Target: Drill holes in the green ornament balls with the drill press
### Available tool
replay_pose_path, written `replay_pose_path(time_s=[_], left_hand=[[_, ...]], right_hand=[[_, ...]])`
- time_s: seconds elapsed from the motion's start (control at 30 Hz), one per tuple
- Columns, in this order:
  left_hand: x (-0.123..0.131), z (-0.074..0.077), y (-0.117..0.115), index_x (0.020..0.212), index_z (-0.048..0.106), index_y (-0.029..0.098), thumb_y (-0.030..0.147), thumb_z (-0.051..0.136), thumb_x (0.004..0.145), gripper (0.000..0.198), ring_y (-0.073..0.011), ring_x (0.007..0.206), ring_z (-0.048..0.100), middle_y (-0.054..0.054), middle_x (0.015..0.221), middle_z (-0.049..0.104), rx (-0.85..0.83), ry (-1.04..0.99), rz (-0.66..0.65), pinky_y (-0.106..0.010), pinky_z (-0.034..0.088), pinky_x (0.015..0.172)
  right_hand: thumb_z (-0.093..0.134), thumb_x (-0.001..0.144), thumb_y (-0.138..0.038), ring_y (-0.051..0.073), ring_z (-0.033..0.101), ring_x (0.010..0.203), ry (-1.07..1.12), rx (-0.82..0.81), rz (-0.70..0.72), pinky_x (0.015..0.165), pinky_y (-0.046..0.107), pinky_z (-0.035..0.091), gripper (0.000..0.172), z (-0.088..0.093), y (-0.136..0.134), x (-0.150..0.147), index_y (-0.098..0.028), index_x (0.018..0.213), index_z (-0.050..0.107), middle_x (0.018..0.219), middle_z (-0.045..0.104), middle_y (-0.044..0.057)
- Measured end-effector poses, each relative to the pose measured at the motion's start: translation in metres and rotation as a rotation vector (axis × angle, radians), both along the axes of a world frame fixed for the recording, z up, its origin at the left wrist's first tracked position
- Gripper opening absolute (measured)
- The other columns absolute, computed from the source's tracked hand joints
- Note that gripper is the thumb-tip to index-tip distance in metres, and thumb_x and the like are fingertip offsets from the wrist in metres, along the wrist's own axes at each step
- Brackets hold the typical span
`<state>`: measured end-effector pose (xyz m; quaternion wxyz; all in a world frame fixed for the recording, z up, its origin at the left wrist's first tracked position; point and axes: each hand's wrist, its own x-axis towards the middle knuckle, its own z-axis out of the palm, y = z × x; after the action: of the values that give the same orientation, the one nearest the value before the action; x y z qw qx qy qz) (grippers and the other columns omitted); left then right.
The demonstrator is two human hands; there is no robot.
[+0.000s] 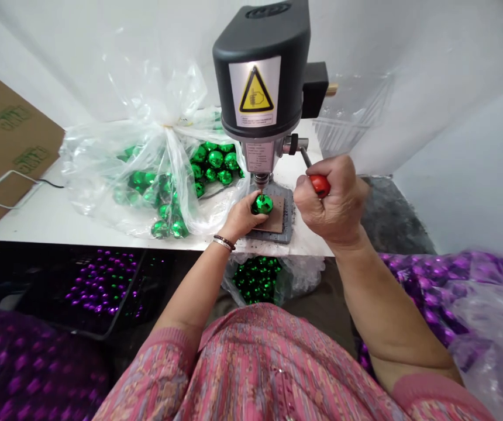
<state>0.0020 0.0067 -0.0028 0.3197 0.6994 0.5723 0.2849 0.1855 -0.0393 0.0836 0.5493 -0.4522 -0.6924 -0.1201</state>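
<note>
A shiny green ball [264, 203] sits directly beneath the drill press [258, 70], over a brown board [275, 221]. The person's left hand [243, 217] curls around the ball's side; the right hand [334, 207], right of the press, is clenched on a lever's [306, 158] red knob [320, 186]. The ball looks light, stiff, slippery and perhaps fragile, best held low around its sides, clear of the top.

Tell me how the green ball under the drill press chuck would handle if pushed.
The shiny green ball would probably roll if the left hand released it, being round and over a flat brown board. Its glossy surface suggests it may be somewhat slippery.
</note>
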Motion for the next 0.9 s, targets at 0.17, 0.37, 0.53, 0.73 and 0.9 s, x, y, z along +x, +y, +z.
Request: replay_pose_path(time_s=[0.17, 0.37, 0.53, 0.73, 0.9], left_hand=[[-0.004, -0.001, 0.002, 0.143, 0.054, 0.015, 0.022, 0.075, 0.069, 0.077, -0.0233, 0.104, 0.067, -0.007, 0.121, 0.071, -0.033, 0.013, -0.08, -0.033, 0.051, 0.094], [-0.006, 0.0, 0.001, 0.141, 0.055, 0.018, 0.025, 0.075, 0.07, 0.074, -0.0211, 0.103, 0.067, -0.003, 0.116, 0.073, -0.054, -0.003, -0.083, -0.03, 0.051, 0.092], [-0.006, -0.001, 0.002, 0.14, 0.057, 0.018, 0.024, 0.077, 0.069, 0.074, -0.0216, 0.104, 0.066, -0.004, 0.117, 0.072, -0.043, 0.003, -0.07, -0.03, 0.05, 0.095], [-0.004, -0.001, -0.006, 0.136, 0.059, 0.016, 0.02, 0.078, 0.068, 0.071, -0.024, 0.108, 0.066, -0.007, 0.116, 0.072, -0.013, -0.03, -0.005, -0.035, 0.05, 0.099], [-0.016, -0.001, -0.038, 0.134, 0.058, 0.017, 0.016, 0.073, 0.071, 0.065, -0.0228, 0.114, 0.064, -0.007, 0.127, 0.068, 0.081, -0.128, -0.075, -0.035, 0.05, 0.102]], right_hand=[[0.052, 0.085, -0.022, 0.01, 0.055, 0.065, -0.006, 0.121, 0.026, 0.064, 0.026, 0.048, 0.005, -0.01, 0.003, 0.0, -0.021, 0.09, 0.053, 0.076, 0.06, -0.002], [0.054, 0.084, -0.02, 0.01, 0.054, 0.066, 0.042, 0.12, 0.023, 0.063, 0.026, 0.045, 0.007, -0.022, 0.002, -0.003, -0.021, 0.091, 0.053, 0.075, 0.057, -0.001], [0.055, 0.082, -0.018, 0.009, 0.05, 0.062, 0.102, 0.146, 0.075, 0.061, 0.025, 0.042, 0.007, -0.029, 0.0, -0.007, -0.021, 0.088, 0.052, 0.071, 0.053, -0.003], [0.049, 0.089, -0.027, 0.008, 0.041, 0.059, 0.315, -0.001, 0.026, 0.061, 0.024, 0.038, 0.015, 0.035, 0.016, -0.014, -0.021, 0.077, 0.043, 0.065, 0.043, -0.004], [0.052, 0.088, -0.021, 0.005, 0.037, 0.063, 0.389, -0.125, 0.022, 0.065, 0.021, 0.038, 0.022, 0.066, 0.027, -0.014, -0.021, 0.072, 0.036, 0.068, 0.045, -0.006]])
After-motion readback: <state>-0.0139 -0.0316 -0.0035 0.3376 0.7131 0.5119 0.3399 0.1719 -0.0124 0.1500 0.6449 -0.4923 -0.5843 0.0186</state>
